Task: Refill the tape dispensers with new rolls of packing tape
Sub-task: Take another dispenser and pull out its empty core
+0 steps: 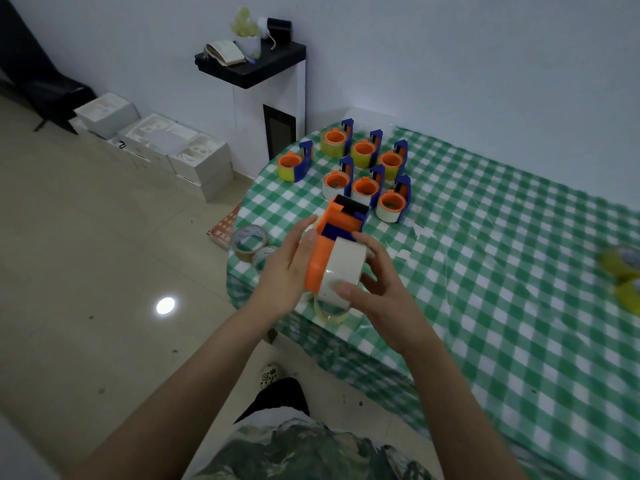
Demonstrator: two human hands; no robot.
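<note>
I hold an orange and blue tape dispenser [334, 233] above the table's near left corner. A white roll of tape [343, 270] sits on its hub. My left hand [287, 268] holds the dispenser's orange side, thumb up along its edge. My right hand [375, 287] grips the roll, thumb on its face and fingers curled round its far side. Several loaded orange and blue dispensers [363, 168] stand in rows at the back of the table. Loose tape rolls [249, 242] lie at the left edge, and a clear one [332, 311] lies under my hands.
The table wears a green checked cloth [502, 271]. Yellow tape rolls [623, 271] lie at its right side. A white cabinet [270, 98] with a black top stands behind the table, white boxes [156, 143] line the wall, and a red pack [223, 226] lies on the floor.
</note>
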